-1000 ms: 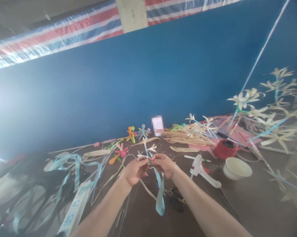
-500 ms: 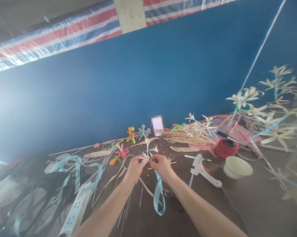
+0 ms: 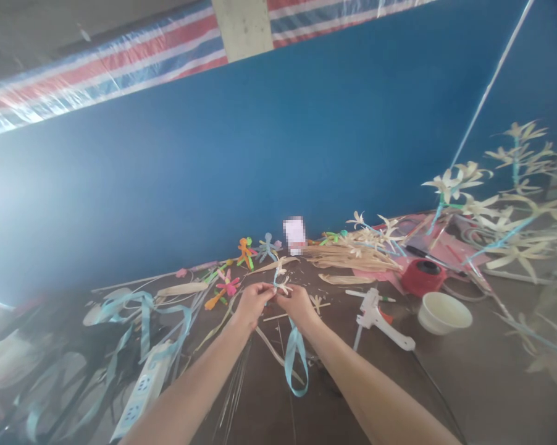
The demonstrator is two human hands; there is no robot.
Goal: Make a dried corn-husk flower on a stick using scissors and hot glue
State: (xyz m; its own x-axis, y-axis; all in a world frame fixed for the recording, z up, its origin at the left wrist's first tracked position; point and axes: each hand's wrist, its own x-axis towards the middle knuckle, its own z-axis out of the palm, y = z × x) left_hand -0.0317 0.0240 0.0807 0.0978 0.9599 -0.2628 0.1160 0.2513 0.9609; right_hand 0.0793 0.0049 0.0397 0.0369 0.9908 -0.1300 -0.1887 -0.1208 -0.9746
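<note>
At the middle of the table, my left hand (image 3: 253, 304) and my right hand (image 3: 299, 307) meet fingertip to fingertip. Between them they pinch the stem of a small craft flower (image 3: 281, 272) with cream petals and a pale blue wrapped stem. From under my right hand a light blue ribbon (image 3: 296, 364) hangs in a loop. Both hands are closed; the exact spot where the fingers grip is partly hidden. A loose cream flower piece (image 3: 318, 304) lies just right of my right hand.
To the right are a white glue gun (image 3: 375, 321), a cream bowl (image 3: 444, 313), a red tape dispenser (image 3: 422, 278) and finished flower sprays (image 3: 514, 216). Dried husks (image 3: 347, 258) lie behind. On the left are a power strip (image 3: 142, 389) and more blue ribbon (image 3: 144, 315). A blue panel (image 3: 260, 154) stands behind.
Both hands have risen slightly and the flower has tilted to the right between them. The ribbon loop has shifted a little up and left.
</note>
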